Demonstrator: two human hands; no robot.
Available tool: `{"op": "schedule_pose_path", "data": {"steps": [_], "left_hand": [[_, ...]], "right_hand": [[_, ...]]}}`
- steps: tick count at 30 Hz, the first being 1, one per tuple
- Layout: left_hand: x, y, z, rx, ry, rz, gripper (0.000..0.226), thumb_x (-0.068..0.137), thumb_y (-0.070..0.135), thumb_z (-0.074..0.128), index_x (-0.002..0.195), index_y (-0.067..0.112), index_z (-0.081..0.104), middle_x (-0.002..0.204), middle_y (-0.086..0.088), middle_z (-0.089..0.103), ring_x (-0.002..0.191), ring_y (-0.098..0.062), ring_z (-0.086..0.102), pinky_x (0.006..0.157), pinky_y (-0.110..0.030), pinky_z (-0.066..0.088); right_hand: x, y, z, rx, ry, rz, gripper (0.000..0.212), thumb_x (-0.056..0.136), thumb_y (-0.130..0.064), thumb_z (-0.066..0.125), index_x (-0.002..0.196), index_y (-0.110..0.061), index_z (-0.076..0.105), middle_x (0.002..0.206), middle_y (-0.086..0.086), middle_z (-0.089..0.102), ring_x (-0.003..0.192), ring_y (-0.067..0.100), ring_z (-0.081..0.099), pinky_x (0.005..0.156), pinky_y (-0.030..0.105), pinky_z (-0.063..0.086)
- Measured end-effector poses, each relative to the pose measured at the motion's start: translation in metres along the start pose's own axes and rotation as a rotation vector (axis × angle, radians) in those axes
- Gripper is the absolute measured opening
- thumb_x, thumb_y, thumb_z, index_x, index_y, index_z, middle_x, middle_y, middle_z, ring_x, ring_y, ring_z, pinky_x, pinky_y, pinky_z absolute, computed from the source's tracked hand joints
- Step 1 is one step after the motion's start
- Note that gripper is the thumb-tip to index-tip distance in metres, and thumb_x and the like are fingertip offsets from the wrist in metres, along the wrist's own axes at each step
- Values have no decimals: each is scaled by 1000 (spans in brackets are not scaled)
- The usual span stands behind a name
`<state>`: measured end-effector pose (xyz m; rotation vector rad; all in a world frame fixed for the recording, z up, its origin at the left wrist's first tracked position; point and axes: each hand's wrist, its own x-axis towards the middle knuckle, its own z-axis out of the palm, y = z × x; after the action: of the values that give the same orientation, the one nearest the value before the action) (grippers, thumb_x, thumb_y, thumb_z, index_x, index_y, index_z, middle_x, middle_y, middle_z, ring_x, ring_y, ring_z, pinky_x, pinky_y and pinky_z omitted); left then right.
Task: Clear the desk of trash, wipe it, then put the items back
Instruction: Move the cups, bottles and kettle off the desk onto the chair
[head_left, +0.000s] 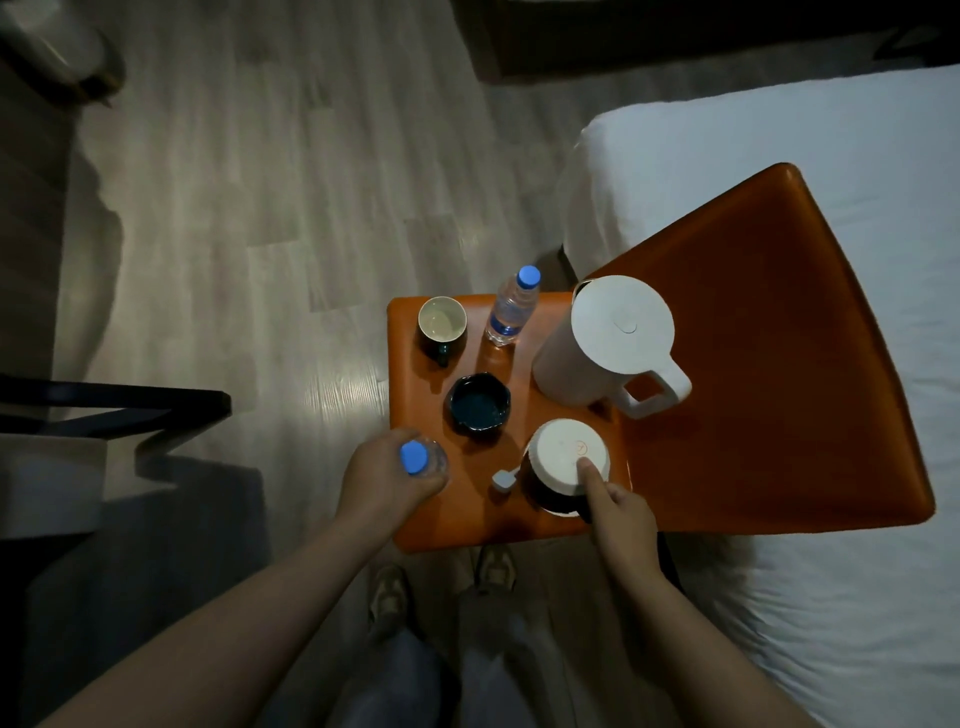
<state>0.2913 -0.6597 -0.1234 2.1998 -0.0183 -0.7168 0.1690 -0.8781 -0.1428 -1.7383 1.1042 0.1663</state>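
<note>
An orange chair seat (558, 410) carries all the things. At its far left corner a cup (442, 320) with a pale inside stands upright. Just beside the cup, along the far edge, a water bottle (511, 307) with a blue cap also stands upright. A white kettle (605, 345) stands at the far right corner, close to the orange chair back (769, 364), and its handle points to the near right. A dark bowl (479, 409) sits in the middle of the seat, apart from the others.

The left hand (389, 480) is over the near left corner of the seat. Its fingers are wrapped from the side around a second bottle (415, 458), whose blue cap looks straight up.

The right hand (621, 517) is at the near right corner, on a round white base (563, 460) which is dark underneath. The forefinger lies straight on top of the base and the other fingers are curled at its near rim. The thumb is hidden, so I cannot tell if the hand really clasps the base or only presses it. A small white plug (503, 479) lies on the seat just left of the base.

A bed (857, 156) with a white sheet is behind the chair, and a pale wooden floor (260, 208) is to the left.
</note>
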Motion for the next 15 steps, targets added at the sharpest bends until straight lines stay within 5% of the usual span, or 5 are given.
{"op": "schedule_pose_path", "data": {"steps": [7,12,15], "left_hand": [[34,-4,29,56,-22,-32,50,78,32,77,122,19,58,110,3,60,100,-15,59,89,-34,54],[47,-12,44,63,-37,-24,47,79,27,77,120,23,56,104,12,55,91,-2,56,81,-18,49],[53,-16,50,76,-47,-11,39,79,26,76,112,29,54,99,15,52,81,6,50,67,-6,39]], "right_hand": [[47,13,12,-10,10,40,59,89,-55,51,57,-6,50,61,8,58,59,15,52,54,24,37],[76,15,23,3,-4,18,58,95,-49,45,102,5,65,73,-7,60,77,19,61,66,35,49],[94,12,31,-7,24,0,50,97,-49,42,112,-7,66,83,-5,57,81,15,55,73,33,48]]}}
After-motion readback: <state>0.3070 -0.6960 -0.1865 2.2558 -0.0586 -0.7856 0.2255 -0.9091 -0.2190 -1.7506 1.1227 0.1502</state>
